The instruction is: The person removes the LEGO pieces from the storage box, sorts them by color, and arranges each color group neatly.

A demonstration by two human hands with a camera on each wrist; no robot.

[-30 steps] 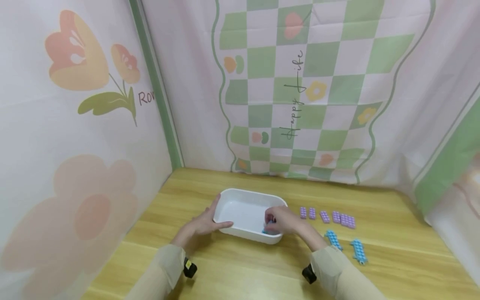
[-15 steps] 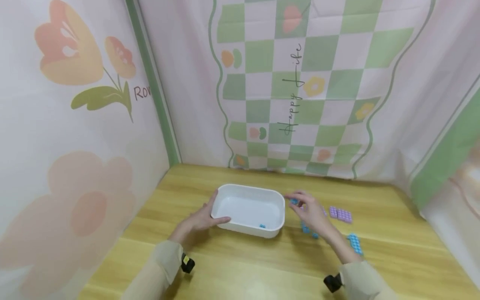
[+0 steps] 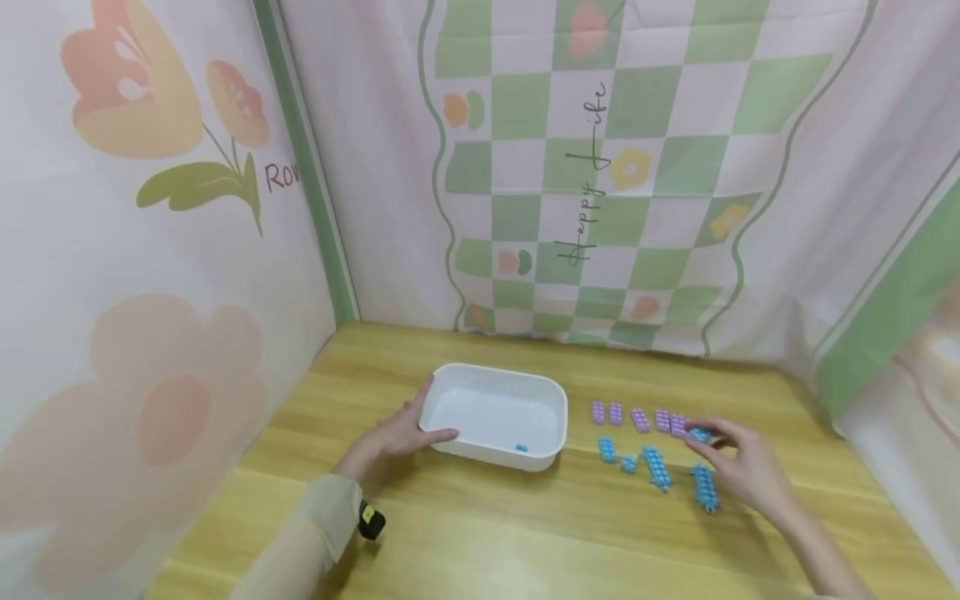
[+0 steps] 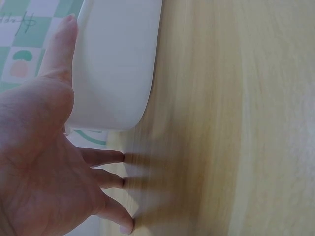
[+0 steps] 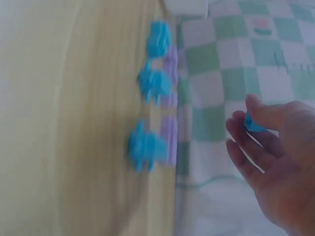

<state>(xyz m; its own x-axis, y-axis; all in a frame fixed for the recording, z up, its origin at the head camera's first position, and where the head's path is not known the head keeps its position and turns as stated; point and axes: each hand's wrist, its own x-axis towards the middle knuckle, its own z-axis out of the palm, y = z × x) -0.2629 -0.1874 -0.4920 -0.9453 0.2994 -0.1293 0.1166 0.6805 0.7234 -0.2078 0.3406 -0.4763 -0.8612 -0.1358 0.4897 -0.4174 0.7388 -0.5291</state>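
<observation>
In the head view, a white plastic bin (image 3: 491, 454) stands on the table with a small blue piece (image 3: 521, 447) inside it. My left hand (image 3: 397, 433) rests against the bin's left end, thumb along the near rim. The left wrist view shows its fingers (image 4: 106, 201) spread straight down beside the bin. My right hand (image 3: 750, 471) pinches a blue building brick (image 3: 699, 435) between thumb and fingertips, raised over the right end of the purple row. Below it are a blue studded plate with prongs (image 3: 704, 489) and a similar plate (image 3: 656, 468).
Several purple bricks (image 3: 616, 413) lie in a row right of the bin. Nearer are a blue brick (image 3: 606, 449) and a small square blue brick (image 3: 628, 463). A printed curtain (image 3: 585, 167) hangs behind the wooden table (image 3: 525, 533), another panel (image 3: 172, 350) at the left.
My right hand has come out of the bin with a blue brick and moved right, past the purple bricks. The left hand stays at the bin; a small blue piece inside has come into sight.
</observation>
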